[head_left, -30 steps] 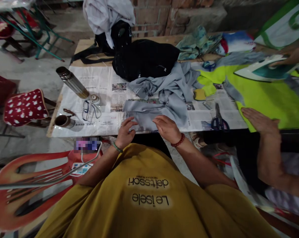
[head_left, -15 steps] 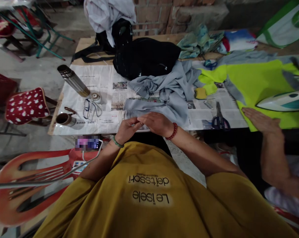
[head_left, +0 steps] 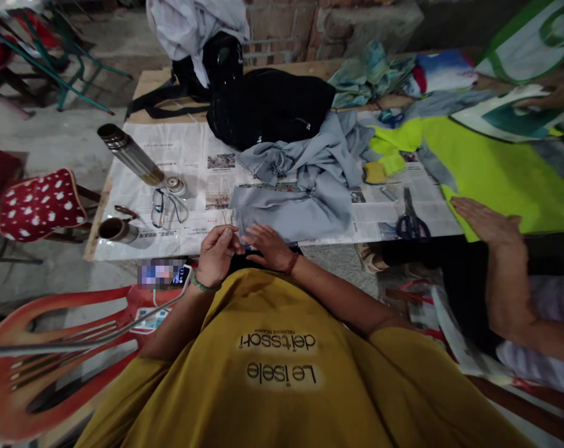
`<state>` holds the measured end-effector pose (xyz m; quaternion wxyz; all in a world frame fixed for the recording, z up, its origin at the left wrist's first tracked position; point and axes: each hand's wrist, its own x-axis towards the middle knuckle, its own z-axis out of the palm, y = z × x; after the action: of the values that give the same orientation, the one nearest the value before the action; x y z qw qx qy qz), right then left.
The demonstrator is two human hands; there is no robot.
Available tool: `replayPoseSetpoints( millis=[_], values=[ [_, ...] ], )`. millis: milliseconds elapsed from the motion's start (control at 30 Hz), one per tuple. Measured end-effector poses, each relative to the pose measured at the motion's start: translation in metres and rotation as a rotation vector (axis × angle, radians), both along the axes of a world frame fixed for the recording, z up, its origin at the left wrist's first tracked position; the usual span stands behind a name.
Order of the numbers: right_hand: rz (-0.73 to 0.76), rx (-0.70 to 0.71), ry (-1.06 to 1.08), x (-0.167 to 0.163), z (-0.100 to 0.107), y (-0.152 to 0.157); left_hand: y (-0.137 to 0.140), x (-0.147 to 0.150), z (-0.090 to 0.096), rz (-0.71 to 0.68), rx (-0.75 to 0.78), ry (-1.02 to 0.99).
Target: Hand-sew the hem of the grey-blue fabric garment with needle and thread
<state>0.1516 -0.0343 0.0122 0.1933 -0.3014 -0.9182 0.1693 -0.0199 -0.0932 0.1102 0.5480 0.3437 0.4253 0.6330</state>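
Observation:
My left hand [head_left: 215, 254], with a green bead bracelet, is raised at the table's front edge. Its thumb and index finger are pinched together; whatever is between them is too small to make out. Just right of it, my right hand [head_left: 269, 247], wearing a red bracelet, has its fingers stretched out at the front left corner of a grey cloth [head_left: 291, 214]. I cannot tell whether it presses on the cloth. The grey cloth lies flat in front and is bunched up further back, against a black bag [head_left: 275, 106].
Left on the newspaper [head_left: 195, 165] are a steel thermos [head_left: 130, 155], glasses [head_left: 163, 208] and a brown cup [head_left: 116, 230]. Scissors [head_left: 410, 218] lie right. A co-worker's hand [head_left: 487, 221] rests by a neon-yellow garment [head_left: 487, 168]; an iron [head_left: 506, 115] is on it.
My hands have come apart from each other; the left moved left and pinches, the right spread its fingers lower down. The co-worker's iron has moved back across the yellow garment.

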Motion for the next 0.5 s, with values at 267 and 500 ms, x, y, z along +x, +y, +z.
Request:
replayPoseSetpoints(
  millis=[267, 500],
  values=[
    [0.129, 0.084, 0.017, -0.027, -0.036, 0.002, -0.030, -0.026, -0.025, 0.031, -0.216, 0.261],
    [0.111, 0.137, 0.066, -0.020, -0.055, -0.001, -0.044, -0.052, -0.057, -0.036, -0.327, 0.592]
  ],
)
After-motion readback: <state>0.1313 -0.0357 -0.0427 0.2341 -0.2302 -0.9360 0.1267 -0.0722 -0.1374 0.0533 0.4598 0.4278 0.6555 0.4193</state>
